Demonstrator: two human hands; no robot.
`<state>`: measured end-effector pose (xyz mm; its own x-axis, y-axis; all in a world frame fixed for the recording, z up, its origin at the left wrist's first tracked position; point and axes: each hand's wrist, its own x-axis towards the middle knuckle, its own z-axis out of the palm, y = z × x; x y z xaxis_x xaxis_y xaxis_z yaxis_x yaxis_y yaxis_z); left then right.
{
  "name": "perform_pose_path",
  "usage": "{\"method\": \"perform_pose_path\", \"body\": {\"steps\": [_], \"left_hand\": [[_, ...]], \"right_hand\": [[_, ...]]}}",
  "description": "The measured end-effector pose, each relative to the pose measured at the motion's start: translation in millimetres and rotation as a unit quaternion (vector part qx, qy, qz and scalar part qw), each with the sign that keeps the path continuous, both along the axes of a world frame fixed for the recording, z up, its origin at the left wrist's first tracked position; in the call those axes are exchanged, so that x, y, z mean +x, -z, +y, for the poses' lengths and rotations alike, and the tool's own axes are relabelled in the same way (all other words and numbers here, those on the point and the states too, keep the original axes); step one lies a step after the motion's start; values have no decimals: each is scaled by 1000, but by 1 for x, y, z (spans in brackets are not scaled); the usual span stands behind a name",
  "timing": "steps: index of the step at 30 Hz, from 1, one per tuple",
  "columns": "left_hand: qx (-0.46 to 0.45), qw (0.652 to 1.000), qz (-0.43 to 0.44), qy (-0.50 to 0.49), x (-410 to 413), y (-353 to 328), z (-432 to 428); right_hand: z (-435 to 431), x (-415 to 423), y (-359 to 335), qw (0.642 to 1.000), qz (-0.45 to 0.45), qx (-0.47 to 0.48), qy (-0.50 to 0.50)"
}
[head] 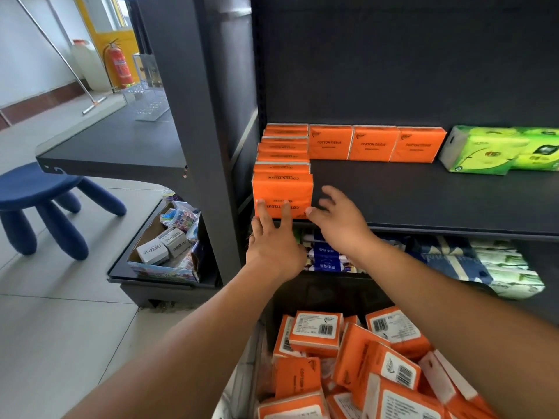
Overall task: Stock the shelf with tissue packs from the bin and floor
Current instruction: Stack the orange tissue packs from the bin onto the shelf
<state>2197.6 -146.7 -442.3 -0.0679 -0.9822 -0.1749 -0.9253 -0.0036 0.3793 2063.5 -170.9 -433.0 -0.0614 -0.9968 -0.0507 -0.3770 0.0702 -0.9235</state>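
Touching front tissue pack (282, 192) on shelf (423, 207): left hand (273, 246); right hand (340, 220).

Two bare forearms reach forward and up from the bottom of the view, the left from the lower left and the right from the lower right. They converge so the hands lie close side by side. The left hand (273, 243) shows its back, with the wrist straight. Its fingers (286, 211) are straight and slightly spread, pointing up, tips pressed flat on the front of a pack (282, 189). The right hand (338, 225) sits just to its right, back up, fingers spread and gently bent, holding nothing. Its thumb tip meets the pack's lower right edge.
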Motion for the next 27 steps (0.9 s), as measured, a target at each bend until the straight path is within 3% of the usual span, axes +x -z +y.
{"method": "perform_pose_path", "body": {"steps": [15, 27], "left_hand": [[50, 998, -36, 22, 3, -9, 25], [62, 994, -66, 62, -10, 16, 68]], "right_hand": [[63, -72, 16, 996, 73, 45, 36], [121, -105, 49, 976, 178, 124, -20]]}}
